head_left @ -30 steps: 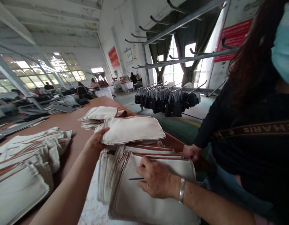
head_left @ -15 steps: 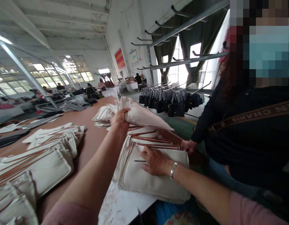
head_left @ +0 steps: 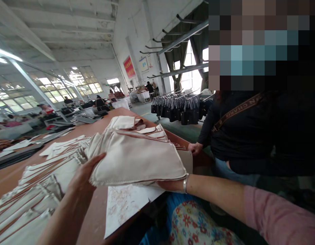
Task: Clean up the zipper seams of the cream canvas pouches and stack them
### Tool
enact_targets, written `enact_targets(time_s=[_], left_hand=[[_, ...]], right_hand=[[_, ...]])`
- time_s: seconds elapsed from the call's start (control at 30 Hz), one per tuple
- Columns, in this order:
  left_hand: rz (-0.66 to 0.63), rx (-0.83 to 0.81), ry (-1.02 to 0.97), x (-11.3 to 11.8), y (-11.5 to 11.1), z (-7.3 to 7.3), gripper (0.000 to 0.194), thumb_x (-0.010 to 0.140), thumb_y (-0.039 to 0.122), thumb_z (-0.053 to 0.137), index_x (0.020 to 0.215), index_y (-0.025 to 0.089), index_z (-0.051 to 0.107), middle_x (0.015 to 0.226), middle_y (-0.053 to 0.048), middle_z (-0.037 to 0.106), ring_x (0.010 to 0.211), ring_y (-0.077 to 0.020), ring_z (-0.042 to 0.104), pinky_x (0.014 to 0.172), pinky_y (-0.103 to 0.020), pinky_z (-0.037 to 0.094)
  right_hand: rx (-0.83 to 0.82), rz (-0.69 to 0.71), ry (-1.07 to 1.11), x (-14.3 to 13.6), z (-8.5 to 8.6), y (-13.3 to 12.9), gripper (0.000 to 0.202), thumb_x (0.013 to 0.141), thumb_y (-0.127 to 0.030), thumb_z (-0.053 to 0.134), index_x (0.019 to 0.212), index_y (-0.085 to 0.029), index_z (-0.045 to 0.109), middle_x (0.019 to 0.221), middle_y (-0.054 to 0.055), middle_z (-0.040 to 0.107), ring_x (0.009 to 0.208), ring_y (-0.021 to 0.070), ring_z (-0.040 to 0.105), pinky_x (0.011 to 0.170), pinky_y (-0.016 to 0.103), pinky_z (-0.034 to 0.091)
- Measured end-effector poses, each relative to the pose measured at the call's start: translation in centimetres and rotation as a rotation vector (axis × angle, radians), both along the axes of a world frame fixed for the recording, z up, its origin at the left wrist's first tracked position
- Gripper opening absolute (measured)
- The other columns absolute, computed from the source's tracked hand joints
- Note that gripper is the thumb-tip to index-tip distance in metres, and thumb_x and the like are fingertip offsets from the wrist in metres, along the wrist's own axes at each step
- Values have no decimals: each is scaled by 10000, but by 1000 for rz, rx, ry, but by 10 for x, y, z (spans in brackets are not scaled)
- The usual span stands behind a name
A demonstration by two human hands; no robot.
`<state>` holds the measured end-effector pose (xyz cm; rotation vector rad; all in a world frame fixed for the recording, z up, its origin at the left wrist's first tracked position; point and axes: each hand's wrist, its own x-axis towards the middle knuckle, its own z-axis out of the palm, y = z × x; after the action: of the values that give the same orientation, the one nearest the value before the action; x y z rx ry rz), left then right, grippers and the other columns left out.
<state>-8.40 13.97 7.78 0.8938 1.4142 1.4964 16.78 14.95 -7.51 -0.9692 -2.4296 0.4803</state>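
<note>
A stack of cream bag pieces (head_left: 139, 158), with stitched edges and brown trim, is tilted in front of me. My left hand (head_left: 89, 166) grips its left edge, thumb on top and the other fingers hidden beneath. Under the near right corner is my right hand (head_left: 170, 185), wearing a silver bracelet; its fingers are covered by the stack. Just behind, more cream pieces with brown edges (head_left: 160, 132) lie on the brown table (head_left: 96, 207). A long row of similar pieces (head_left: 45, 180) overlaps along the left, close to my left forearm.
A white sheet (head_left: 127, 207) with brown scraps lies at the near table edge. To the right stands a person in black (head_left: 231, 136), one hand (head_left: 195, 148) at the table edge. Black bags (head_left: 178, 110) hang on a rack behind. Dark flat pieces (head_left: 19, 156) lie at far left.
My left hand has come back toward me from the far pile and now grips the stack's left side. My right hand has moved from on top of the pieces to underneath. The stack is raised.
</note>
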Motion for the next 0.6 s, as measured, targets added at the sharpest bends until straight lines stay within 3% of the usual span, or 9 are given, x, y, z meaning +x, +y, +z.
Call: enact_targets(time_s=[0.07,0.13,0.2,0.23,0.33,0.4,0.5,0.6], left_hand=[[72,-340,52,-33,-28,-52,128,868,111,561,927,38,647,656,-64,678,592,-192,683,604,-306,574],[128,-448,90,-49,-49,-101,138,799,127,635,904,39,650,674,-112,683,615,-265,692,561,-350,574],[201,-482,144,-51,-62,-136,265,761,172,676,980,26,644,801,-177,700,768,-352,711,624,-417,588],[257,-488,185,-47,-66,-147,415,745,224,703,1090,12,612,935,-227,694,889,-412,693,669,-472,584],[446,-419,425,-26,-72,-157,807,723,357,736,1405,85,401,1385,-283,479,1313,-505,414,948,-640,440],[528,-154,789,-3,-72,-155,781,791,385,675,1462,144,355,1492,-243,381,1422,-456,264,1095,-653,264],[375,426,1294,35,-66,-158,569,884,341,593,1415,190,458,1452,-193,472,1408,-374,343,1158,-594,198],[171,626,1495,56,-49,-174,492,879,279,627,1361,243,537,1430,-141,526,1402,-361,356,1170,-594,165]], right_hand=[[35,237,-29,8,-12,-29,396,883,-247,574,1279,-264,579,1365,59,587,1243,275,519,1055,444,401],[68,443,-51,15,-21,-47,533,845,-362,633,1356,-255,525,1449,73,511,1316,284,453,1104,443,339],[46,469,-32,17,-26,-51,618,831,-451,636,1390,-228,498,1482,93,466,1359,282,406,1131,418,293],[19,445,-15,16,-28,-49,621,842,-463,618,1396,-211,493,1484,104,460,1369,278,394,1137,409,276],[-83,332,15,9,-34,-38,592,856,-432,604,1386,-187,504,1460,111,487,1368,264,396,1136,387,264],[-137,291,8,3,-40,-34,577,836,-420,626,1350,-171,540,1417,115,532,1332,260,441,1111,367,299],[-202,313,-108,0,-47,-37,455,823,-402,629,1198,-145,649,1228,121,662,1159,254,582,981,333,421],[-302,469,-401,13,-44,-46,226,829,-337,624,923,-149,708,871,66,728,799,206,658,701,277,478]])
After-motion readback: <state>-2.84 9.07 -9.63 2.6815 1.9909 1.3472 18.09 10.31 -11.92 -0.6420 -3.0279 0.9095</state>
